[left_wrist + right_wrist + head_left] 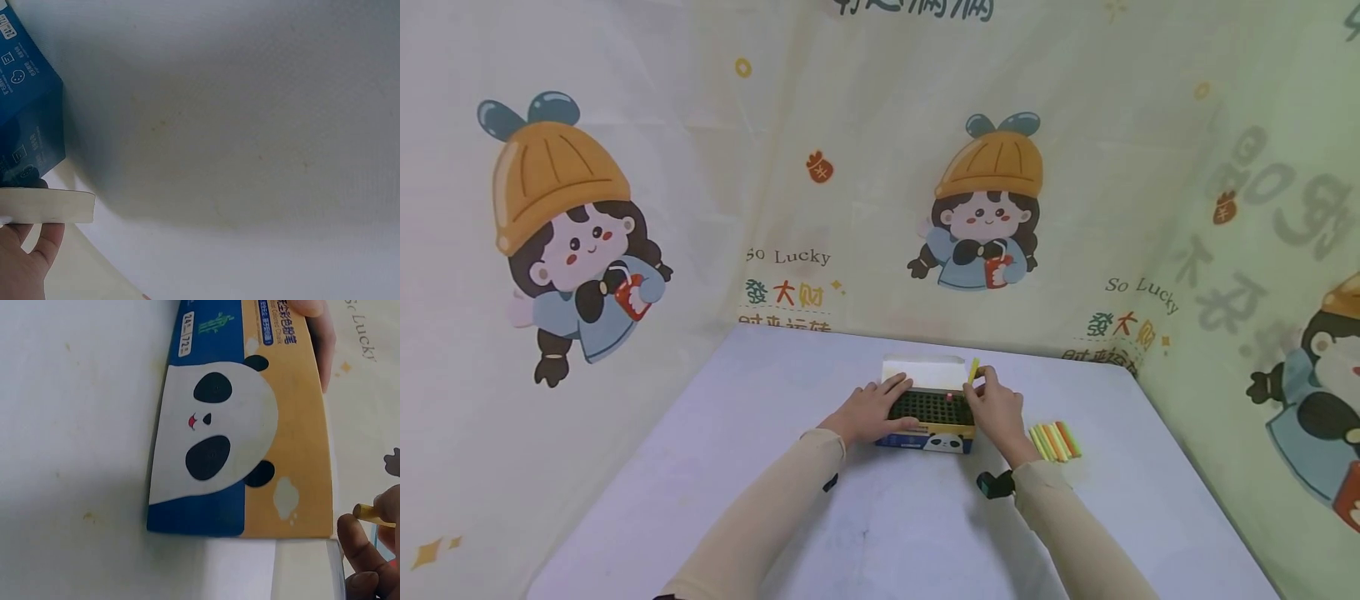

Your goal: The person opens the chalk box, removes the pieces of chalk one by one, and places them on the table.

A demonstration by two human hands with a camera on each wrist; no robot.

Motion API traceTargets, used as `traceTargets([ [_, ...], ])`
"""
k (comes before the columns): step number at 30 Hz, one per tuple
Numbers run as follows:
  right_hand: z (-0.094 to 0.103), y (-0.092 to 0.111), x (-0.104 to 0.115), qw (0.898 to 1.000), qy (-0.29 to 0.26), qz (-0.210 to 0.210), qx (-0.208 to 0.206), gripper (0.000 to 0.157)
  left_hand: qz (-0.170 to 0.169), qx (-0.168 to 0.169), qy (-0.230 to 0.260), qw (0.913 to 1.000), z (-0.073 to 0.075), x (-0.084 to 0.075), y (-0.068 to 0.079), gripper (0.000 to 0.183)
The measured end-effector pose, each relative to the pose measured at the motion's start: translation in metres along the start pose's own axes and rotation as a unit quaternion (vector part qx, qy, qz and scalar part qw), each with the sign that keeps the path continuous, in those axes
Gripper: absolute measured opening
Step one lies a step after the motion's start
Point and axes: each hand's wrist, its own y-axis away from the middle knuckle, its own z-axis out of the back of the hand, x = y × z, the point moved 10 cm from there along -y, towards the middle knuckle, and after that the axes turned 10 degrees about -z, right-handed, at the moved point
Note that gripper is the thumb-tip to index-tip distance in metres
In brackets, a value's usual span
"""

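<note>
In the head view a blue and yellow chalk box (925, 440) with a panda front stands on the table, its white lid (923, 372) raised at the back. Inside is a dark insert (928, 408) full of holes, with one pink chalk (949, 397) standing toward its back right. My left hand (868, 410) grips the box's left end, thumb along the front rim and fingers toward the back. Over the right end, my right hand (997, 410) pinches a yellow chalk (973, 370) tilted upward; its end also shows in the right wrist view.
Several yellow, green and orange chalks (1055, 442) lie side by side on the white table (880, 533), right of the box and beside my right wrist. A printed cloth (865, 208) hangs behind the table and along both sides.
</note>
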Motion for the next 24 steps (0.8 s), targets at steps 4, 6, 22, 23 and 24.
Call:
traceTargets([
  [4,0.004,0.000,-0.005,1.000,-0.001,-0.010,0.000,0.036,0.002,0.002,0.001,1.0000,0.000,0.000,0.000,0.090],
  [6,0.007,0.000,-0.008,1.000,-0.004,-0.011,-0.003,0.035,0.002,0.002,0.002,1.0000,0.000,0.000,0.000,0.091],
  [22,0.024,-0.004,-0.035,0.998,0.013,-0.051,-0.028,0.033,0.007,0.001,0.003,1.0000,0.001,-0.001,0.002,0.090],
  [23,0.025,-0.005,-0.037,0.998,0.012,-0.054,-0.029,0.033,0.008,0.001,0.003,1.0000,0.001,-0.001,0.002,0.090],
  [24,0.026,-0.005,-0.038,0.998,0.011,-0.057,-0.029,0.033,0.008,0.001,0.003,1.0000,0.001,-0.001,0.002,0.089],
])
